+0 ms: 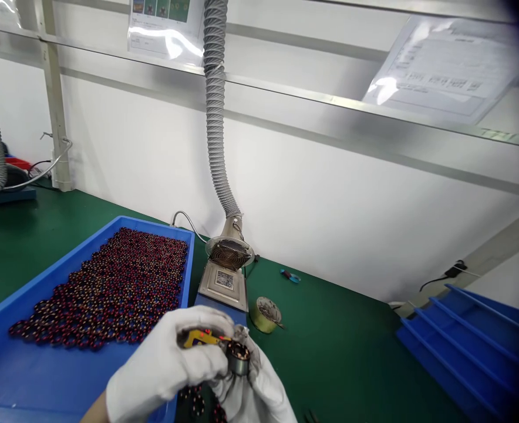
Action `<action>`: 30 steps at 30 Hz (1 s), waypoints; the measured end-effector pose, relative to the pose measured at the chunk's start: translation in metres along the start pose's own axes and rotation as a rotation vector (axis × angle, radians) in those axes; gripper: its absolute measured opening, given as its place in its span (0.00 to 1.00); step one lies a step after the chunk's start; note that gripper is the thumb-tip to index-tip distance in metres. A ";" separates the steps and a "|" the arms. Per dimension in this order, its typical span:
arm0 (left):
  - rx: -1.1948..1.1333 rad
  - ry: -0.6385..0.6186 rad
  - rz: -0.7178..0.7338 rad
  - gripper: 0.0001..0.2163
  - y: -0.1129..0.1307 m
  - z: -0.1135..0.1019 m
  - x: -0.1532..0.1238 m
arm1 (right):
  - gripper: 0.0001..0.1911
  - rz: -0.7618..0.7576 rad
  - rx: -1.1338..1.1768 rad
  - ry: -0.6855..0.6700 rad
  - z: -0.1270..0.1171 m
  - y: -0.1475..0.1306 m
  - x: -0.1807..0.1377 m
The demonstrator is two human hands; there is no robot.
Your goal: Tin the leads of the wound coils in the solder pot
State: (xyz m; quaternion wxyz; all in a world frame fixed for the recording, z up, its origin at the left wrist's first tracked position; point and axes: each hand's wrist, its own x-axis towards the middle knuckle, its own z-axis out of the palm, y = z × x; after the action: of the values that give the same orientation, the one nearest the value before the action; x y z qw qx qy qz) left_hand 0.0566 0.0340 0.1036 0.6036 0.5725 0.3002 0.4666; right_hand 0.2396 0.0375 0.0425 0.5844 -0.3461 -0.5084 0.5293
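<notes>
My left hand (167,358), in a white glove, is closed around a yellow and dark hand tool (201,337) with small red marks on it. The tool's front end reaches to a small metal ring (239,359) with copper-coloured segments round its top, which looks like a motor stator. My right hand (270,385), also white-gloved with dirty fingertips, grips this ring upright from the side. Whether the tool touches the ring cannot be made out. Beneath the hands lie several similar dark rings (196,404), partly hidden.
To the left, a blue tray (66,382) holds many dark red and copper rings (114,288). A fume hood with a grey hose (215,117) stands behind my hands. A round tin (265,317), small pliers (290,275) and stacked blue trays (466,352) are on the green table (343,341).
</notes>
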 end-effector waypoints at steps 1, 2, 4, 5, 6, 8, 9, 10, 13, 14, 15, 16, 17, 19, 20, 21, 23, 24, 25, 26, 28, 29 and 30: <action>0.035 -0.036 0.014 0.11 -0.002 0.002 0.001 | 0.12 -0.017 -0.007 0.015 0.001 -0.001 0.000; 0.047 -0.044 0.052 0.12 -0.005 0.004 0.001 | 0.12 -0.028 -0.010 0.026 0.002 -0.001 0.000; 0.023 -0.024 0.157 0.13 -0.013 0.005 0.000 | 0.13 -0.035 -0.013 0.034 0.007 -0.001 -0.001; -0.002 -0.002 0.205 0.13 -0.016 0.003 -0.001 | 0.14 -0.035 -0.005 0.041 0.010 0.001 -0.001; -0.026 0.028 0.238 0.13 -0.019 0.001 -0.002 | 0.14 -0.034 0.012 0.054 0.013 0.002 -0.001; -0.065 0.121 0.269 0.12 -0.021 -0.005 -0.005 | 0.16 -0.035 0.063 0.096 0.019 0.007 -0.002; -0.067 0.168 0.258 0.11 -0.019 -0.007 -0.005 | 0.17 -0.038 0.088 0.132 0.020 0.010 -0.002; -0.052 0.204 0.222 0.10 -0.016 -0.008 -0.005 | 0.18 -0.040 0.108 0.170 0.021 0.012 -0.002; 0.080 0.133 0.064 0.10 -0.004 -0.003 -0.003 | 0.19 -0.033 0.120 0.229 0.021 0.018 -0.002; 0.122 0.075 0.049 0.10 -0.001 0.001 -0.002 | 0.19 -0.047 0.109 0.238 0.020 0.019 -0.002; 0.145 0.028 0.069 0.10 0.000 0.004 -0.001 | 0.18 -0.070 0.093 0.241 0.019 0.020 -0.002; 0.155 0.000 0.122 0.10 -0.001 0.006 -0.001 | 0.18 -0.099 0.078 0.245 0.018 0.021 -0.002; 0.151 -0.006 0.194 0.10 -0.002 0.007 -0.002 | 0.17 -0.144 0.060 0.273 0.017 0.021 -0.002; 0.119 0.041 0.326 0.10 -0.007 0.006 -0.004 | 0.16 -0.242 0.023 0.359 0.019 0.021 -0.004; 0.097 0.082 0.365 0.10 -0.009 0.004 -0.006 | 0.16 -0.281 0.000 0.398 0.021 0.019 -0.006; 0.069 0.137 0.378 0.09 -0.010 0.001 -0.007 | 0.15 -0.316 -0.037 0.434 0.024 0.017 -0.009; 0.023 0.247 0.314 0.08 -0.009 -0.004 -0.006 | 0.14 -0.429 -0.151 0.500 0.034 0.014 -0.014; 0.002 0.269 0.243 0.08 -0.008 -0.004 -0.005 | 0.13 -0.515 -0.220 0.528 0.040 0.013 -0.017; -0.021 0.241 0.154 0.10 -0.007 -0.003 -0.003 | 0.12 -0.622 -0.305 0.570 0.046 0.013 -0.019; -0.052 0.161 0.060 0.14 -0.006 -0.001 0.000 | 0.12 -0.730 -0.398 0.615 0.052 0.013 -0.020; -0.158 -0.054 -0.061 0.18 -0.009 0.008 0.006 | 0.13 -0.901 -0.592 0.674 0.061 0.016 -0.022; -0.229 -0.125 -0.081 0.16 -0.012 0.013 0.008 | 0.14 -0.952 -0.682 0.674 0.063 0.018 -0.023; -0.292 -0.154 -0.083 0.14 -0.016 0.018 0.011 | 0.14 -0.984 -0.751 0.659 0.064 0.020 -0.023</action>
State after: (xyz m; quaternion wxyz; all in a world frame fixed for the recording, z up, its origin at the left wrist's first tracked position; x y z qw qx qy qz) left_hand 0.0805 0.0376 0.0927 0.7202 0.5000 0.2055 0.4349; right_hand 0.1748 0.0101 0.0341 0.7207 -0.3968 -0.5507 -0.1409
